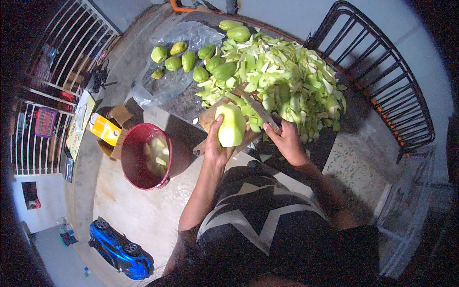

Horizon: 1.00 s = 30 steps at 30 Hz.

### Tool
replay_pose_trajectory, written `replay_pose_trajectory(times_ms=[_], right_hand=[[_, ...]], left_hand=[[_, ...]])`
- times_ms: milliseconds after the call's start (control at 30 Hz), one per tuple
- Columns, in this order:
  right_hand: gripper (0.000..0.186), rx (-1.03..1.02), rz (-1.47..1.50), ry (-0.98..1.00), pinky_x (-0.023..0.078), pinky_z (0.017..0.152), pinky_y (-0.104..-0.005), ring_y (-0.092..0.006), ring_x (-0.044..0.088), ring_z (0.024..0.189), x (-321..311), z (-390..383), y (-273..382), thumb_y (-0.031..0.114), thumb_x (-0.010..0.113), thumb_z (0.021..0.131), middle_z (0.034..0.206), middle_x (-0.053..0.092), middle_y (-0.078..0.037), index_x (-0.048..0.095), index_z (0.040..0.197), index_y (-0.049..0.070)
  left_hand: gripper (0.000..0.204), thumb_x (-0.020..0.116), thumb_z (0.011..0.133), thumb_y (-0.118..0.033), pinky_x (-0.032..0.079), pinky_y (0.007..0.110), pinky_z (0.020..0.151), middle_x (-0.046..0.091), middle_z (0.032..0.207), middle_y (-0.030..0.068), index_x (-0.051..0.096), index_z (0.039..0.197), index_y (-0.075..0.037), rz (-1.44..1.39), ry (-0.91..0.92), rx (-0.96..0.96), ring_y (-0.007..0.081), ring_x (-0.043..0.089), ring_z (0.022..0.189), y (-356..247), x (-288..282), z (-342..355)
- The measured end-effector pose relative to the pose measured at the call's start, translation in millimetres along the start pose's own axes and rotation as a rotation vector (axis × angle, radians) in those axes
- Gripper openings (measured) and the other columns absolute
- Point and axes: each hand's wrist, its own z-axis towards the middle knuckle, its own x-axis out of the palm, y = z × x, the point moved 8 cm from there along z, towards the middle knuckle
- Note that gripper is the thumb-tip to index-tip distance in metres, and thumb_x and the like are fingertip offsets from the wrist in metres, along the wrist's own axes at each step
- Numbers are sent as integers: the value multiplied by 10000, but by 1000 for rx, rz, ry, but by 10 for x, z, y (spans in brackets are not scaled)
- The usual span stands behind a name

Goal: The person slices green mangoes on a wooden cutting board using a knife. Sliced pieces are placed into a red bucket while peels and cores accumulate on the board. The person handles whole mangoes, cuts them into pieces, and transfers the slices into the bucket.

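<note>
i had the left hand curled around a peeled green fruit, its thumb on the left flank and a fingertip showing past the right flank. the fruit was upright in that grip, pale and smooth-sided, with its flat lighter end toward the wearer. just to its right, my view showed the right hand closed on the near end of a long flat blade, which slanted away from the fingers, up and to the left, behind the fruit. i could not make out the handle inside that grip.

under and just beyond the left hand lay a brown wooden board, partly hidden by the fruit. straight ahead of the right hand rose a broad heap of green peelings. ahead and to the left of the left hand, i counted several unpeeled green fruits, some of them on a clear plastic bag and others against the heap.

near the left hand, on its left, stood a red bucket with pale pieces inside. farther left, beyond the bucket, i saw a cardboard box and a yellow packet. well behind the left hand, down to the left, was a blue toy car. far off to the right of the right hand, a black metal rack leaned near the wall.
</note>
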Motion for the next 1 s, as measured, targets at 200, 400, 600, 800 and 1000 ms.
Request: replay_pose_trajectory(times_ms=[200, 400, 600, 800, 1000], right_hand=[[203, -121, 14, 194, 420, 553, -370, -281, 543, 600, 11, -97, 322, 135, 646, 776, 675, 533, -155, 535, 870, -6], [249, -459, -230, 177, 452, 591, -436, -355, 579, 707, -105, -170, 611, 114, 670, 684, 731, 554, -151, 514, 874, 75], [211, -516, -355, 201, 431, 567, -429, -334, 564, 681, -133, -225, 619, 40, 625, 636, 712, 523, -116, 508, 806, 82], [240, -507, -400, 258, 435, 577, -434, -330, 572, 700, -163, -239, 614, 39, 638, 629, 717, 525, -112, 503, 821, 92], [289, -458, -530, 280, 469, 610, -441, -342, 602, 731, -100, -188, 528, 105, 667, 693, 729, 558, -125, 485, 918, 101]], left_hand=[[545, 500, 860, -459, 411, 460, 944, 514, 1218, 142, 458, 1240, -71, -308, 0, -60, 303, 530, 1070, -7, -24, 19], [515, 484, 863, -463, 412, 458, 925, 546, 1165, 131, 496, 1195, -70, -199, -107, -9, 293, 529, 1055, -56, -63, 63], [464, 559, 838, -420, 425, 436, 898, 548, 1131, 84, 498, 1176, -109, -70, -138, -3, 258, 526, 1034, -119, -103, 71], [574, 543, 823, -506, 427, 462, 901, 522, 1190, 114, 468, 1223, -100, 31, -121, -7, 276, 515, 1069, -56, -7, 66], [632, 528, 821, -538, 417, 459, 929, 497, 1228, 135, 440, 1252, -84, 68, -116, -62, 306, 504, 1091, 22, 96, 15]])
